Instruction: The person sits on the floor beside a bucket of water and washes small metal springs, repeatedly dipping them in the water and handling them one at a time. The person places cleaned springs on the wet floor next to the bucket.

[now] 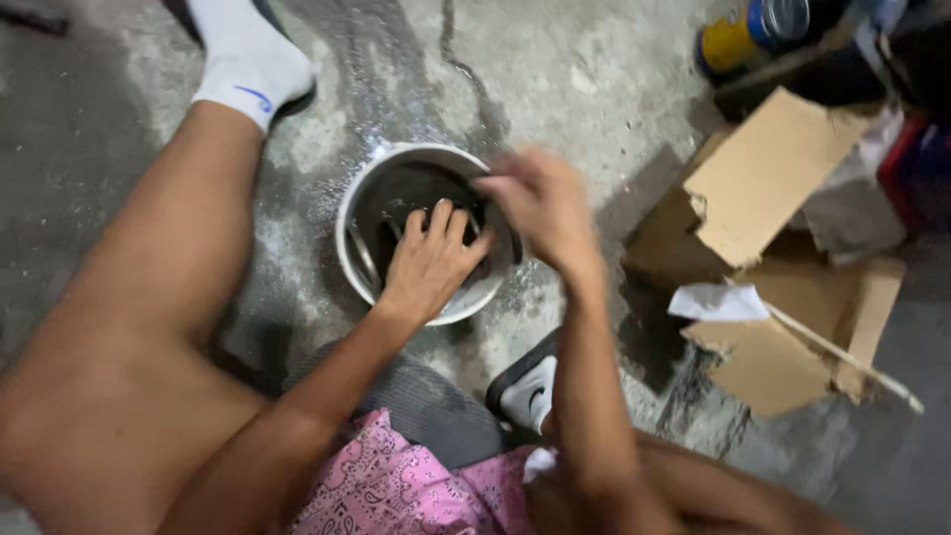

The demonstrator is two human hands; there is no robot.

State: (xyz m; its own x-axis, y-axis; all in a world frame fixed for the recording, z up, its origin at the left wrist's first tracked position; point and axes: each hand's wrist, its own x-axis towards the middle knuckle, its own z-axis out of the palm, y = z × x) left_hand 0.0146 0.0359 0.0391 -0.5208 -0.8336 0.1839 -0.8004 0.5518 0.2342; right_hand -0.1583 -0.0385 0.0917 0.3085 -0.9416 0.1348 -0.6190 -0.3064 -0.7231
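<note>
A round metal bowl with dark contents sits on the wet concrete floor between my legs. My left hand reaches into it, palm down with fingers spread on dark objects inside. My right hand hovers over the bowl's right rim, blurred, its fingers curled around something dark that I cannot make out. Thin metal pieces lie inside the bowl at the left.
Torn cardboard pieces and a scrap of white paper lie on the floor at the right. A yellow and blue can lies at the top right. My white-socked foot rests at the top left, a shoe below the bowl.
</note>
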